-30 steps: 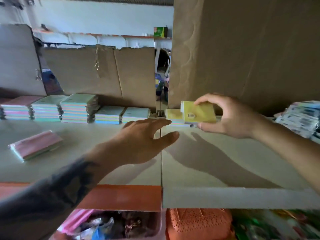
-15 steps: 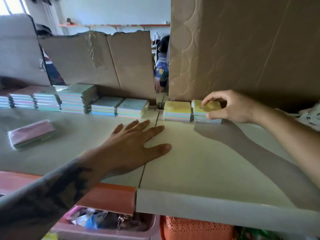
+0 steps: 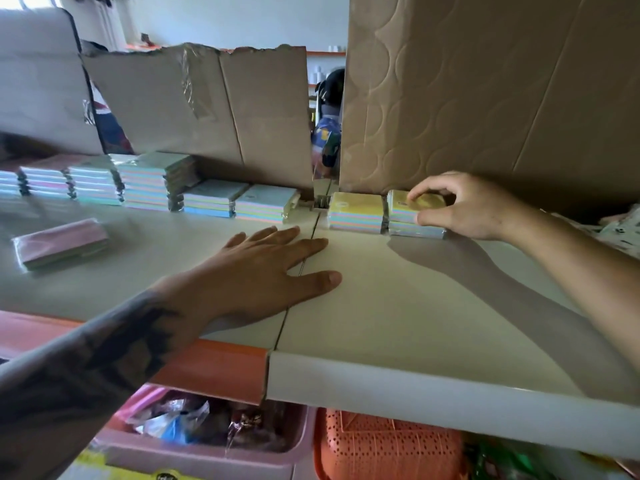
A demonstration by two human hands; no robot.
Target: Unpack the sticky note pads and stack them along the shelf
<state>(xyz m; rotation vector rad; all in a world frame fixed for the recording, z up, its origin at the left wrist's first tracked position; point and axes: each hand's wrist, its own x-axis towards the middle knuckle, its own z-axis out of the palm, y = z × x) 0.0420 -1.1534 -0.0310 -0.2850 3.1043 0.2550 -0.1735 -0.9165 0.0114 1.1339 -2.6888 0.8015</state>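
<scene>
A row of wrapped pastel sticky note pad stacks [image 3: 152, 183] runs along the back of the shelf [image 3: 398, 306]. Right of the seam sit two yellow-topped stacks [image 3: 356, 213]. My right hand [image 3: 464, 206] grips the top yellow pad [image 3: 401, 206] of the rightmost stack, fingers over its top and thumb at its front. My left hand [image 3: 263, 275] lies flat on the shelf across the seam, fingers spread, holding nothing. A loose pink-topped pad pack [image 3: 60, 247] lies alone on the left of the shelf.
Cardboard sheets [image 3: 485, 98] stand upright behind the pads as a back wall, with a gap between them. More wrapped goods [image 3: 623, 230] lie at the far right. Below the shelf sit a pink bin [image 3: 207, 455] of packets and an orange perforated basket [image 3: 388, 448].
My right hand carried the yellow pad down and set it on the rightmost stack at the back. My left hand lowered from hovering to lie flat on the shelf.
</scene>
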